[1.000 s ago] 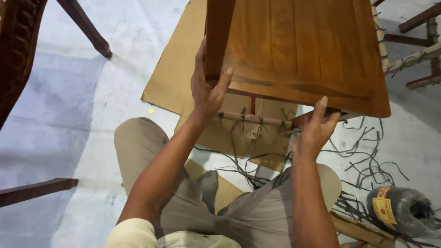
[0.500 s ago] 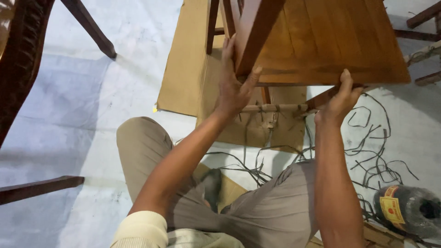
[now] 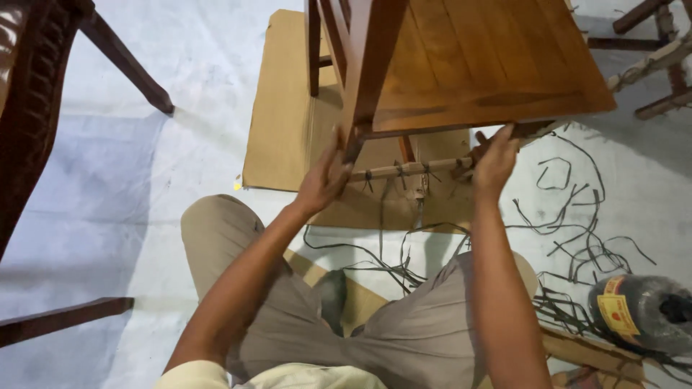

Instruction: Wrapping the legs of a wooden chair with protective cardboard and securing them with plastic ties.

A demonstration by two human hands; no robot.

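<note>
Brown-stained wood fills the upper view: a chair [image 3: 476, 65] is held tilted above a cardboard sheet [image 3: 281, 130]. Its leg is gripped by the left hand [image 3: 324, 180], fingers wrapped around it. A pale rung [image 3: 411, 170], lying left to right, spans to the right hand [image 3: 494, 160], closed on the seat's underside.

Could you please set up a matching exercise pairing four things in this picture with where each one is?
Things:
1. left hand
2. right hand
3. cardboard sheet
4. wrapped roll

Places:
A. flat on the floor under the wooden chair
B. on the chair's near right corner
C. on the floor at the lower right, among loose dark strips
D. at the base of the chair's leg

Pairs: 1-D, 2-B, 3-A, 4-C
</note>
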